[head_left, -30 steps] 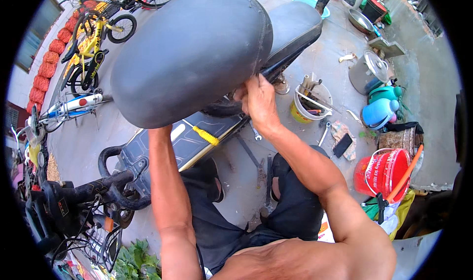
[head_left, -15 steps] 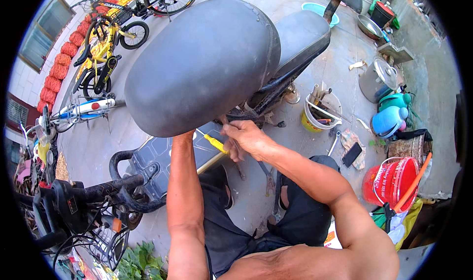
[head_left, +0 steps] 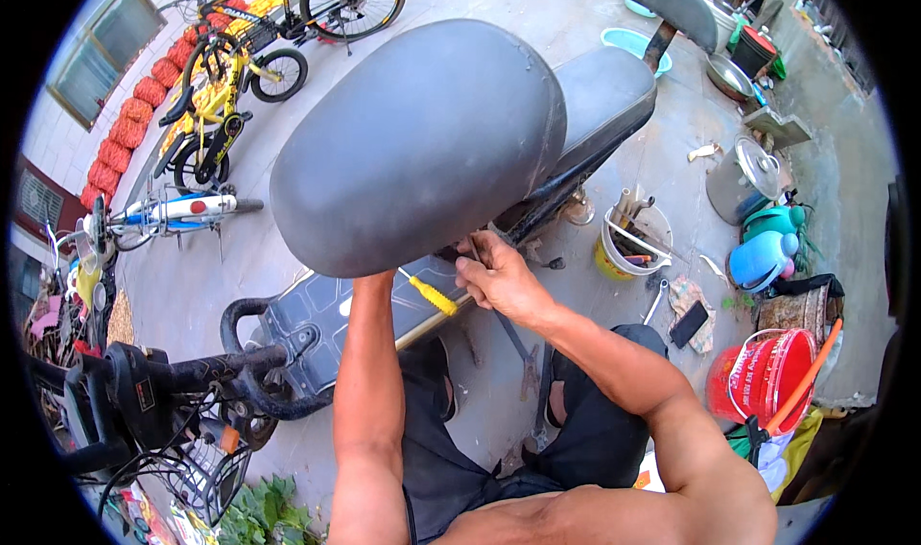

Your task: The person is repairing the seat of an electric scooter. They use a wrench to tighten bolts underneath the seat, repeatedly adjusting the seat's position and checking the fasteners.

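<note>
Before me stands an electric scooter with a large grey padded seat (head_left: 413,152), a second seat pad (head_left: 604,94) behind it and a flat dark footboard (head_left: 312,305). My left forearm reaches up under the front seat, which hides that hand and its fingers. Beside the scooter frame, just below the seat edge, my right hand (head_left: 499,274) is closed with thumb and fingers pinched around a small, thin dark piece; its kind cannot be made out. A screwdriver with a yellow handle (head_left: 432,296) lies on the footboard between my two arms.
Right of the scooter stand a white bucket of tools (head_left: 628,257), a wrench (head_left: 657,298), a phone on a cloth (head_left: 689,324) and a red bucket (head_left: 758,377). The scooter's handlebar (head_left: 144,391) is at left. Several bicycles (head_left: 216,128) stand farther off.
The view has shifted slightly, so the scene sits lower and further right. My right hand's fingers have curled in, and a thin dark piece now shows between them. The screwdriver stays on the footboard.
</note>
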Available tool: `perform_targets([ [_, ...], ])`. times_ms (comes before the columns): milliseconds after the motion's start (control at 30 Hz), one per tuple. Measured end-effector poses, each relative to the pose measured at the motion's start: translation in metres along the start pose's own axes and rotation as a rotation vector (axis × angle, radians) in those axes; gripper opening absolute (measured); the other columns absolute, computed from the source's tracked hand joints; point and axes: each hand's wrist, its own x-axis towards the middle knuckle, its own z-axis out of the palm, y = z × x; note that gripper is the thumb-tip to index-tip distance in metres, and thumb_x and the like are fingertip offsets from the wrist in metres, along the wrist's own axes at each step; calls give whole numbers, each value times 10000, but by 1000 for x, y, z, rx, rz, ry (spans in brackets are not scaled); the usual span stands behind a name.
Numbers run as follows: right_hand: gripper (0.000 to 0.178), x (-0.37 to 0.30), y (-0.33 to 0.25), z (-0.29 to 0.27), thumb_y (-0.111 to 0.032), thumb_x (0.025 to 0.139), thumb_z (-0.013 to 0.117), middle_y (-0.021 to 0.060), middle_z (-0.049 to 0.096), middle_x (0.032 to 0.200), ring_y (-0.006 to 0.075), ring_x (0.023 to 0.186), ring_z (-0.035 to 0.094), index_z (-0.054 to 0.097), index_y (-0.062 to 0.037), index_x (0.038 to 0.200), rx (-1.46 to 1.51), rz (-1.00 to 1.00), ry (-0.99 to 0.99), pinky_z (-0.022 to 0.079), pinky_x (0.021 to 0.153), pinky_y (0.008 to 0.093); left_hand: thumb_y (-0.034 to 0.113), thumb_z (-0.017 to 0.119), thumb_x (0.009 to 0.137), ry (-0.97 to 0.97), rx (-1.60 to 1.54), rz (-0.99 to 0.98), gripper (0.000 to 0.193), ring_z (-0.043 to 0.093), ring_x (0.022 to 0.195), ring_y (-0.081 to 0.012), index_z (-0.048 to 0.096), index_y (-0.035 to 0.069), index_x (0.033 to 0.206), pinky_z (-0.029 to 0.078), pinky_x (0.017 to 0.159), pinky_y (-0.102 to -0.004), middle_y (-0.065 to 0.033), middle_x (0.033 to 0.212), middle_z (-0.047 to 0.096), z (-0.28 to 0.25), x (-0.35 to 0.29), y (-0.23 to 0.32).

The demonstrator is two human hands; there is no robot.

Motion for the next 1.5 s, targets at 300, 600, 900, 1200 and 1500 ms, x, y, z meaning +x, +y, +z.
perform_targets([
  [300,254,6,-16,-14,-211,934,479,82,617,683,119,537,562,585,-13,1053,-231,-23,113,465,519,284,169,647,834,-19,-1,-14,446,471,1128,-244,496,62,1239,340,989,-387,-110,1233,529,-6,-2,28],
  [600,211,29,-2,-4,-146,943,469,71,610,682,90,522,531,580,22,879,-187,-151,130,450,478,241,175,659,834,-34,-205,-111,462,465,1137,-229,490,72,1252,335,1001,-378,-97,1251,523,-8,-3,41],
  [900,217,45,6,7,-104,936,482,66,613,660,91,510,525,614,12,810,-166,-189,64,437,459,246,174,657,810,-92,16,-9,371,517,1059,-221,562,58,1149,404,905,-364,-95,1139,583,-9,-6,37],
  [1200,193,53,3,3,-91,895,536,76,613,642,98,492,535,599,36,764,-74,-192,77,430,445,244,235,672,809,-140,374,94,489,455,1183,-295,512,86,1246,322,999,-399,-138,1253,526,-14,-11,50],
  [1500,117,48,-21,-1,-97,869,597,73,630,672,93,498,537,610,6,815,-75,-95,-48,423,446,226,222,668,817,-82,285,78,540,415,1215,-274,456,85,1294,292,1017,-410,-122,1305,475,-13,-5,60],
])
